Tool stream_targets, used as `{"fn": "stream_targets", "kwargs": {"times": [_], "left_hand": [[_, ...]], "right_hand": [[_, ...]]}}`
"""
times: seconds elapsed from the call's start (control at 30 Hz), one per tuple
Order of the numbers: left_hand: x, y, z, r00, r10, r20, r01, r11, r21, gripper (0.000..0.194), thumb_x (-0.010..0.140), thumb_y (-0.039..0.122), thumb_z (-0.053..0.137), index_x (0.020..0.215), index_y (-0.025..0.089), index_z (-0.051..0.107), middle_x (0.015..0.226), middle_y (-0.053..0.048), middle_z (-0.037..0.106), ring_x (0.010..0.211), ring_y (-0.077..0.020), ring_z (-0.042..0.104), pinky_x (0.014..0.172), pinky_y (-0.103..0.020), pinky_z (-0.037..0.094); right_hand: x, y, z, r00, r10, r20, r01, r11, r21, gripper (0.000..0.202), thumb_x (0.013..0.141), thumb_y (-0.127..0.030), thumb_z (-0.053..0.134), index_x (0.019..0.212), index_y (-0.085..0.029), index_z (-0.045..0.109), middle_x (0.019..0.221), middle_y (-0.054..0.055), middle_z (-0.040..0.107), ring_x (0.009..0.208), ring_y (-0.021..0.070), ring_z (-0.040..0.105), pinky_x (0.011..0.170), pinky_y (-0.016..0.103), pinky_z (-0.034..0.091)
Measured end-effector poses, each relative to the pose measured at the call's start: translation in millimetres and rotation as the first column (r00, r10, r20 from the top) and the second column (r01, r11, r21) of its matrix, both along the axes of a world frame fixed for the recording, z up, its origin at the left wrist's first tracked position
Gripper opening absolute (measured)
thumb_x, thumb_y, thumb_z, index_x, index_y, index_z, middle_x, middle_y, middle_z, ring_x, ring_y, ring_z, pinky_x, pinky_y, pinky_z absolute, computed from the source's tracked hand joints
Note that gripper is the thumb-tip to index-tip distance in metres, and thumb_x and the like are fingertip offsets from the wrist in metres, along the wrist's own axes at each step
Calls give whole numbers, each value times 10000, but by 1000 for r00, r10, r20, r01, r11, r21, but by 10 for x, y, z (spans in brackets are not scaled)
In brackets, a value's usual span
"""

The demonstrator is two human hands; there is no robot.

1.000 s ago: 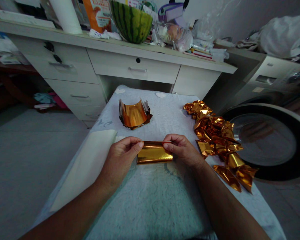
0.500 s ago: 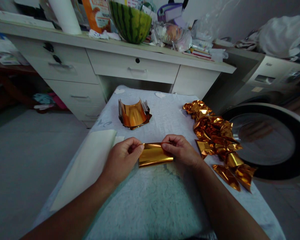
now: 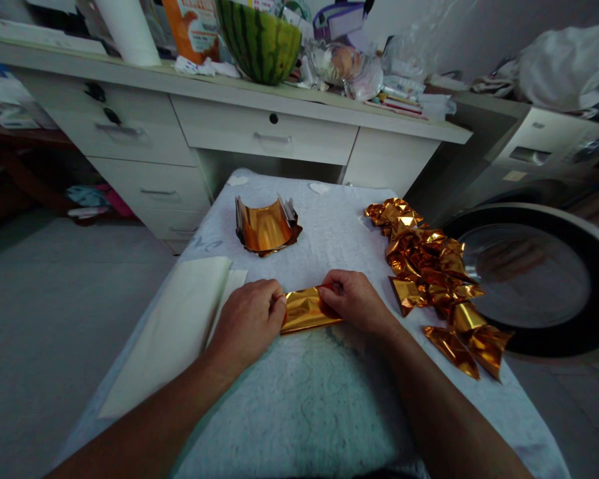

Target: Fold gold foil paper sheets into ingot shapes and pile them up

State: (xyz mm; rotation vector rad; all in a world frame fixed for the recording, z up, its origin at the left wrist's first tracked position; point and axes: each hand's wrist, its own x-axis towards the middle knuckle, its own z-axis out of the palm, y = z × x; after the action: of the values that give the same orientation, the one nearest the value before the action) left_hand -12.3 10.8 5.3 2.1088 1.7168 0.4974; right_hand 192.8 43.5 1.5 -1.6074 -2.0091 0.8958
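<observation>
A folded strip of gold foil paper (image 3: 305,310) is stretched between my two hands, just above the cloth-covered table. My left hand (image 3: 252,313) grips its left end, thumb against curled fingers. The right end is pinched in my right hand (image 3: 355,301). Creases show across the middle of the strip. Beyond my hands stands a curved stack of gold foil sheets (image 3: 265,227). To the right lies a pile of folded gold foil pieces (image 3: 424,256). Sheets of cream paper (image 3: 174,326) lie left of my left hand.
A pale patterned cloth (image 3: 324,412) covers the table. Behind it is a white desk with drawers (image 3: 264,136), bearing a cut watermelon (image 3: 262,43) and bags. At the right, a washing machine's round door (image 3: 529,279) stands open close to the table edge.
My left fingers have curled further over the strip's left end, and my right hand has shifted slightly left. The smooth foil strip is now narrower and creased.
</observation>
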Motion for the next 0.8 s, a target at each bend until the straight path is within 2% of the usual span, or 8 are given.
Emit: {"fn": "stream_targets", "kwargs": {"times": [0.17,0.33,0.7,0.8], "left_hand": [[30,19,2,985,-21,-174,26,999,28,177,882,216,467,733,201,561,774,-42,637,762,-206,591,694,-320,354],[46,33,24,965,-13,-260,17,1000,12,170,875,229,480,736,206,576,795,-45,653,800,-226,603,701,-339,336],[32,39,14,968,-5,-253,15,999,39,133,848,218,507,722,208,547,789,-39,642,810,-228,598,698,-338,329],[34,42,3,980,9,-200,-2,999,33,44,837,200,524,802,211,549,816,-34,649,825,-231,602,717,-340,349]], "right_hand": [[-45,-12,20,993,11,121,-22,996,91,136,797,-208,577,677,-177,635,562,-34,555,534,94,450,545,226,278],[-76,-21,20,975,-18,221,-11,992,129,125,797,-228,594,693,-185,648,604,-22,586,553,106,450,552,241,260],[-110,-25,2,957,-54,283,22,993,115,103,789,-237,579,715,-193,636,649,1,613,589,129,480,559,255,263],[-110,-25,4,952,-77,296,42,992,122,77,783,-216,572,716,-198,606,655,-1,604,590,131,476,554,259,255]]}}
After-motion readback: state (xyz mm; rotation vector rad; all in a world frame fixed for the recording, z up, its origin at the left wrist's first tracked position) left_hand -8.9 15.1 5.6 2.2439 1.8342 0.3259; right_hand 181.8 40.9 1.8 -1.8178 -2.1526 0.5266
